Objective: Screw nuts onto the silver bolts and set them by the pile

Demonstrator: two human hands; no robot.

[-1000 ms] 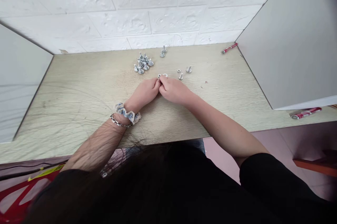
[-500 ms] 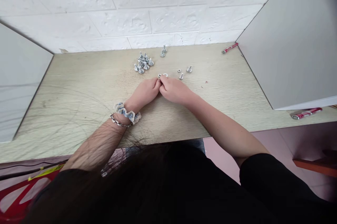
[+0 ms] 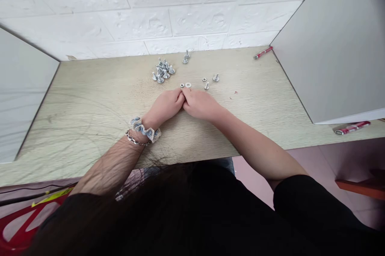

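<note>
My left hand (image 3: 166,105) and my right hand (image 3: 199,103) meet over the wooden tabletop (image 3: 105,87), fingers closed and fingertips together. Whatever is pinched between them is hidden. Just beyond the fingertips lie a hex nut (image 3: 182,85) and a flat washer (image 3: 188,85). To the right of these are another nut (image 3: 204,79), a small upright bolt (image 3: 206,86) and a bolt with a washer (image 3: 215,77). A cluster of several bolts with washers (image 3: 162,71) stands up and left of my hands.
Two bolts (image 3: 185,57) stand near the white brick wall (image 3: 150,23). Red pens lie at the right, one by the wall (image 3: 262,53), another at the front edge (image 3: 352,128). Grey panels rise at the left (image 3: 24,87) and right (image 3: 327,55).
My fingertips have shifted slightly, and the nut and washer in front of them now show more fully. The view has moved a little; the other bolts lie as before.
</note>
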